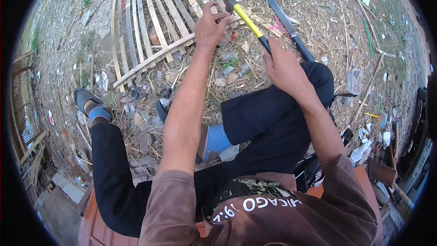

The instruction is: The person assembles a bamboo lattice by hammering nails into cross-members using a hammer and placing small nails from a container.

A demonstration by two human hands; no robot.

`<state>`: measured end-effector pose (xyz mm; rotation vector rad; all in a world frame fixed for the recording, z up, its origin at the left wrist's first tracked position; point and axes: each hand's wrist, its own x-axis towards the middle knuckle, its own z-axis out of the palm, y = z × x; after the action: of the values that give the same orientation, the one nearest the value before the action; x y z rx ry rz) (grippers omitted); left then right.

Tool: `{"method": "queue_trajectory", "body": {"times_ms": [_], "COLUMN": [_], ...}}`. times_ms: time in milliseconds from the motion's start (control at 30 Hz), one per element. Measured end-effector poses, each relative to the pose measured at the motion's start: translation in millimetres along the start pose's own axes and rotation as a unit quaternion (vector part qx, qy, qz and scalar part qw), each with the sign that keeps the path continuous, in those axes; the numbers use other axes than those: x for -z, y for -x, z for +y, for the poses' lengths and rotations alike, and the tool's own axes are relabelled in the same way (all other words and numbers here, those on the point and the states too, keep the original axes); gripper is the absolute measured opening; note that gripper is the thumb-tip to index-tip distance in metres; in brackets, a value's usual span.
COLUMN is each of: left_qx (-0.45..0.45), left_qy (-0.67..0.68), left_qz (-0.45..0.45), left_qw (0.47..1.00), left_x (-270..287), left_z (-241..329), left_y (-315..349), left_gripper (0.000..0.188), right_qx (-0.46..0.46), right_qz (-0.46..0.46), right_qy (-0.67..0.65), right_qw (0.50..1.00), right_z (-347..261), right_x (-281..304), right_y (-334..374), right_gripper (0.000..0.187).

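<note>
Two bare hands at work above a slatted wooden panel. The right hand (pixel 284 66) is closed around the lower part of the handle of a hammer (pixel 248 20), a hold that probably leaves most of the shaft free for reach and swing. The tool slants up and leftward from this fist, its dark head just beyond the left hand's fingertips. The right forearm passes over the bent right knee (pixel 318 75); whether it rests there cannot be told.

The left hand (pixel 210 27) is partly curled, thumb and forefinger drawn near each other; whether they pinch something small cannot be told. Its place at the panel's near right corner suggests a steadying or positioning role, with the fingers close to the hammer head.

The slatted wooden panel (pixel 156 16) lies on the ground beneath and to the left of the left hand, its slats fanning away from the body. A crosspiece (pixel 154 60) runs under that hand and down to its left, apparently keeping the slats spaced.

Just beyond the right hand lies a long knife (pixel 280 14), its black handle turned toward the body, seemingly within easy reach. A pink strip (pixel 276 26) lies near the blade, between it and the hammer.
</note>
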<state>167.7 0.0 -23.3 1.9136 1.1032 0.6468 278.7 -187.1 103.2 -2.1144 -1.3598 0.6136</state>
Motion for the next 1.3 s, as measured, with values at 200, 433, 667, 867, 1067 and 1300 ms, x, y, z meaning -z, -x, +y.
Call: {"method": "queue_trajectory", "body": {"times_ms": [200, 433, 667, 867, 1067, 1300], "left_qx": [-0.019, -0.037, -0.019, -0.026, -0.031, -0.106], "left_qy": [-0.013, -0.048, -0.022, -0.052, -0.032, -0.056], "left_qz": [0.007, 0.006, -0.008, 0.014, 0.003, -0.062], "left_qw": [1.000, 0.998, 1.000, 0.998, 0.999, 0.991], "left_x": [0, -1, 1, 0, 0, 12], "left_z": [-8, -4, -3, -2, -4, 3], "left_y": [2, 1, 2, -4, 2, 4], "left_gripper": [0.055, 0.057, 0.058, 0.057, 0.055, 0.065], "right_qx": [-0.005, -0.003, -0.010, -0.041, -0.016, -0.081], "right_qz": [0.011, -0.029, 0.008, -0.003, 0.002, 0.055], "right_qy": [-0.053, 0.027, -0.013, -0.048, 0.019, -0.081], "right_qw": [0.999, 0.999, 1.000, 0.998, 1.000, 0.992], "right_z": [-32, 6, -6, -14, 9, 27], "right_x": [24, -8, -4, 7, -12, -19], "right_y": [-9, -3, 0, -7, 4, 7], "right_gripper": [0.018, 0.016, 0.018, 0.018, 0.019, 0.019]}}
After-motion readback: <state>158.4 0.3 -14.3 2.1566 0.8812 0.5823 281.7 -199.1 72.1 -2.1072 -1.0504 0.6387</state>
